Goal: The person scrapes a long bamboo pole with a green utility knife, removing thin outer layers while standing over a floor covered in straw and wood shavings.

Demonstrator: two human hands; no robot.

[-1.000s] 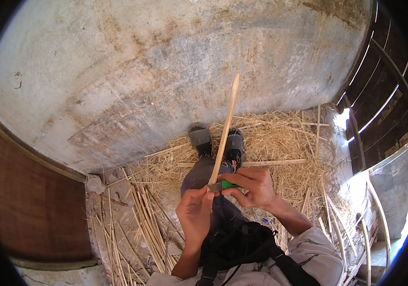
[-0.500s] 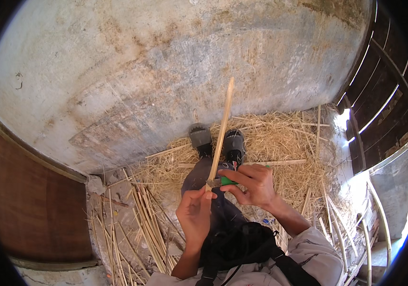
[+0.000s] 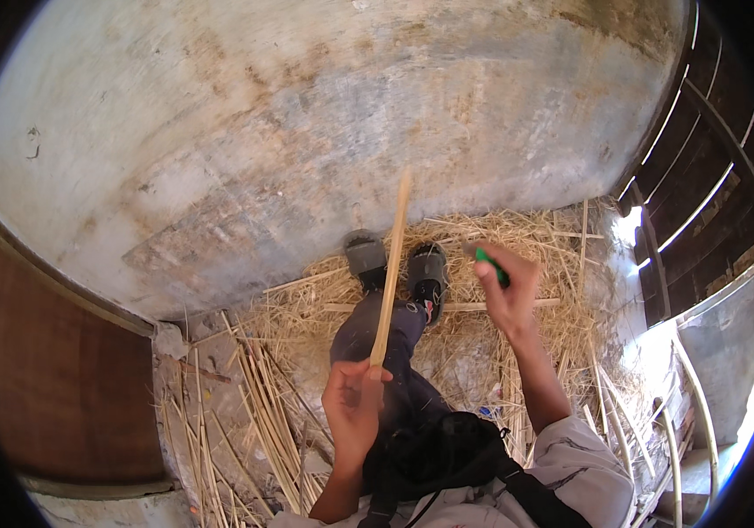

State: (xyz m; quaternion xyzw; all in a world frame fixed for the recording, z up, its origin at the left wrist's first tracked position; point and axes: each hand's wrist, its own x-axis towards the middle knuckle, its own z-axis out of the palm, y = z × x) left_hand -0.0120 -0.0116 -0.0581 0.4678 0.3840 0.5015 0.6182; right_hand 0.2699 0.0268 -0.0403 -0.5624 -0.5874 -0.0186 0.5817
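My left hand [image 3: 352,400] pinches the near end of a long, pale, flat strip [image 3: 392,282] that looks like split bamboo. The strip points up and away over my legs, its far tip slightly blurred. Out to the right, my right hand [image 3: 511,286] is closed around a knife with a green handle [image 3: 493,267]. Its short blade shows only as a blur beyond the fingers, apart from the strip. Part of the handle is hidden in the palm.
Shavings [image 3: 518,238] cover the floor around my shoes [image 3: 428,268]. A bundle of thin strips [image 3: 271,414] lies at the lower left. Ahead rises a stained wall [image 3: 306,132], with a brown panel [image 3: 60,352] at left and curved poles [image 3: 701,396] at right.
My right hand has swung away from the strip, up and to the right, carrying the knife. The strip's far tip has dropped a little and shifted left in my left hand.
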